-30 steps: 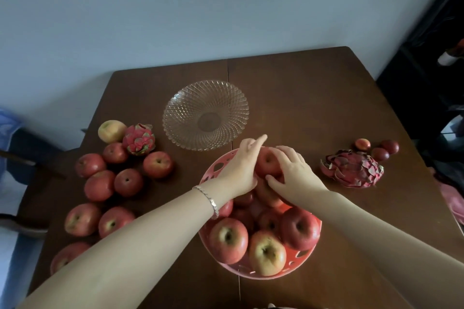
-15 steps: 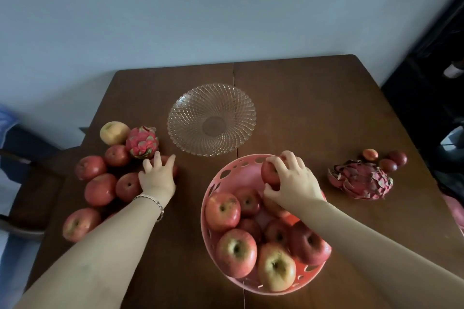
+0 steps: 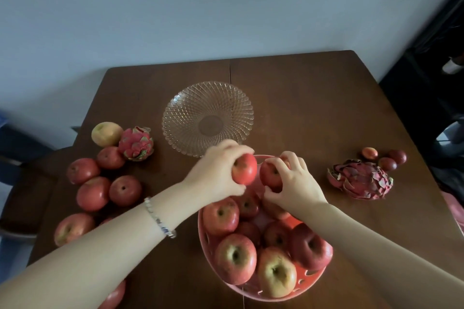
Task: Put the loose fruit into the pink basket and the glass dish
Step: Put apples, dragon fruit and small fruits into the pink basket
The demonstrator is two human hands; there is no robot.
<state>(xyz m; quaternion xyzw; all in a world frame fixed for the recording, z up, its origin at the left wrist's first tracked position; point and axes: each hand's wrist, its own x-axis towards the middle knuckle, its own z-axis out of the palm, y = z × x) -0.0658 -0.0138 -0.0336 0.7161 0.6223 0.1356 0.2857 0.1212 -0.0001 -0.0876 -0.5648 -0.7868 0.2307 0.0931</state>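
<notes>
— Any way through for me?
— I see bare table [image 3: 313, 108] along the far edge and right of the glass dish [image 3: 208, 118]; loose apples [image 3: 95, 183] crowd the left edge, the dragon fruit [image 3: 361, 179] the right.

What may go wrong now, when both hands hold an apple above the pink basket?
1. The pink basket is already heaped, so an apple released by the left hand may roll out onto the table.
2. The right hand holds its apple close beside the other; they may knock together.
3. The glass dish lies just behind the hands and may be bumped.
</notes>
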